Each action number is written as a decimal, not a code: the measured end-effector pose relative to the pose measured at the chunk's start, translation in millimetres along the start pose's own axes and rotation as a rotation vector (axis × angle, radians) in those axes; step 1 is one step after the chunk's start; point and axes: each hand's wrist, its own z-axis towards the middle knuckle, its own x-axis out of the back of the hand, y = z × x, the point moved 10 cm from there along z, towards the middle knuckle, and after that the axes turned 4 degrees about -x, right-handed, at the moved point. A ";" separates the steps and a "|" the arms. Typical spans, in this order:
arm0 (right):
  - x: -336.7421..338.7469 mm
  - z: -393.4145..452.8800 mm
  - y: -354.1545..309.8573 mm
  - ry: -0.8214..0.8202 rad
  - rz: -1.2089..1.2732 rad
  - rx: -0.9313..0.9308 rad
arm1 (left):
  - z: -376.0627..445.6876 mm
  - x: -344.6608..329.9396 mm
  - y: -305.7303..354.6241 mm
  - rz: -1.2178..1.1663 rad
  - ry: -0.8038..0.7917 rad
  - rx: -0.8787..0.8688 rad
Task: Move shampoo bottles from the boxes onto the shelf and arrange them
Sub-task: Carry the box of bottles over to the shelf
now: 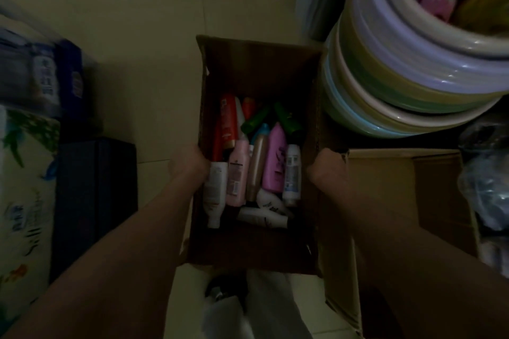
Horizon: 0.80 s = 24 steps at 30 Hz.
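Both arms reach down at frame centre. The left hand (190, 164) and right hand (327, 165) grip opposite walls of the open brown cardboard box (259, 69), fingers curled over its rims. Glossy plastic shampoo bottles (256, 162) lie jumbled inside.

Matt cardboard box (256, 69); glossy plastic bottles (272, 162); shiny plastic basins (413, 69).

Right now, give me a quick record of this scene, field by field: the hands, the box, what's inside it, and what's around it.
left hand: grips the left wall of the box
right hand: on the box's right wall, fingers hidden
box: open cardboard, on the tiled floor
contents: bottles lying jumbled, among them a red bottle, a purple bottle and a green bottle
second box: open, to the right
stacked basins: upper right
shelf: not in view
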 end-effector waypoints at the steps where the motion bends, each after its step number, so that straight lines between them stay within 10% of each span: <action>1: 1.8 -3.9 -0.2 -0.008 -0.012 0.009 | -1.7 2.7 -4.5 0.003 -0.002 0.003; 24: 88.2 -379.4 136.8 -0.011 0.065 0.036 | -375.2 114.1 -78.2 -0.090 -0.040 -0.152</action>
